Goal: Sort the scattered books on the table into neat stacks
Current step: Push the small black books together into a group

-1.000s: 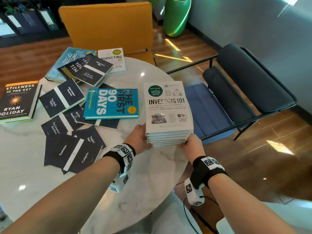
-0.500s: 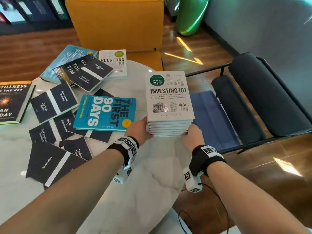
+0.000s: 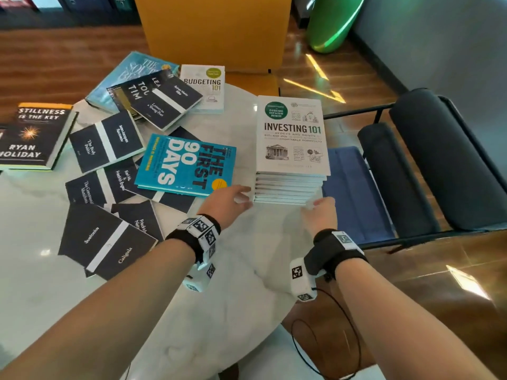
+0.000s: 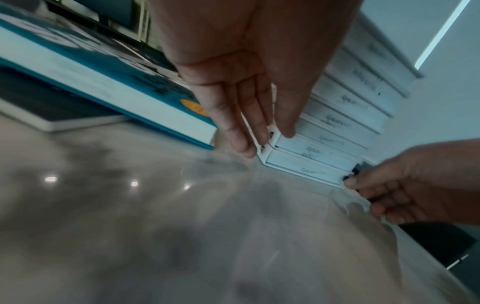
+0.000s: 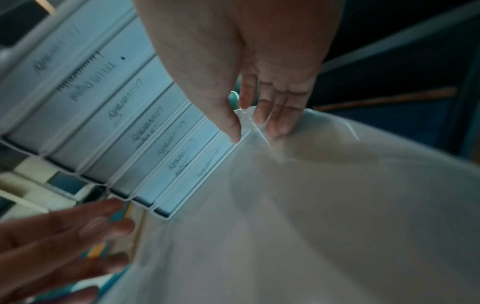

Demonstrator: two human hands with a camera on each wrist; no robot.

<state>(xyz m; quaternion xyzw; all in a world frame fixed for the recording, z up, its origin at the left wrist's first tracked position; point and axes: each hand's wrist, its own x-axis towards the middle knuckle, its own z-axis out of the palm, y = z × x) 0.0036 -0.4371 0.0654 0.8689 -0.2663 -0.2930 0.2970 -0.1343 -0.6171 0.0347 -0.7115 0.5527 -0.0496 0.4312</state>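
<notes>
table (image 3: pixel 247 270): marble, round | on it: white bk stack (image 3: pixel 288 187), scattered bks (image 3: pixel 107 138)

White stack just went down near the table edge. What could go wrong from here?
1. The white stack sits close to the table rim on the right, above the blue cushion; a nudge from the right hand might tip it off.
2. The stack's layers look slightly uneven in the left wrist view, so added books could slide.
3. The left hand is beside the blue book, which overlaps dark paperbacks; pulling it may drag them.
</notes>
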